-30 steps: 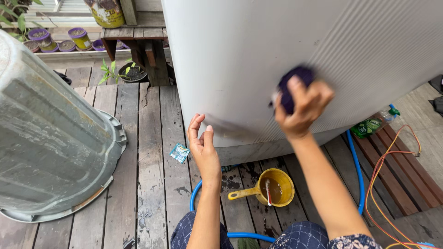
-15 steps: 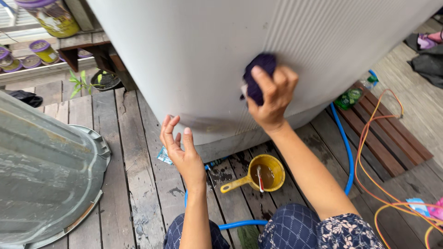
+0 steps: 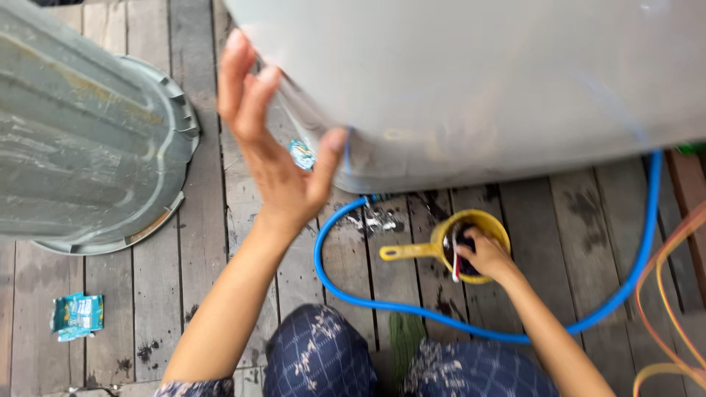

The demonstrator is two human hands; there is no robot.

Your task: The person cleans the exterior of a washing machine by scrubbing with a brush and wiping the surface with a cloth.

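From the head camera, the right hand (image 3: 484,254) is seen down in the yellow dipper (image 3: 471,234). A dark purple cloth (image 3: 466,248) is gripped in its closed fingers and pushed into the dipper, likely so that it gets wet. A thin red and white stick (image 3: 454,259) is also stood in the dipper. The dipper is set on the wooden deck (image 3: 220,220), just under the big white tank (image 3: 471,81), close at hand.

The left hand (image 3: 273,147) is held up with fingers spread wide, and nothing is held in it. It is kept by the tank's lower edge, perhaps for balance; whether it touches cannot be told.

A blue hose (image 3: 412,309) is curled round the dipper. A grey tub (image 3: 81,140) is laid on its side, left. Two small packets (image 3: 76,316) (image 3: 301,154) are left on the boards.
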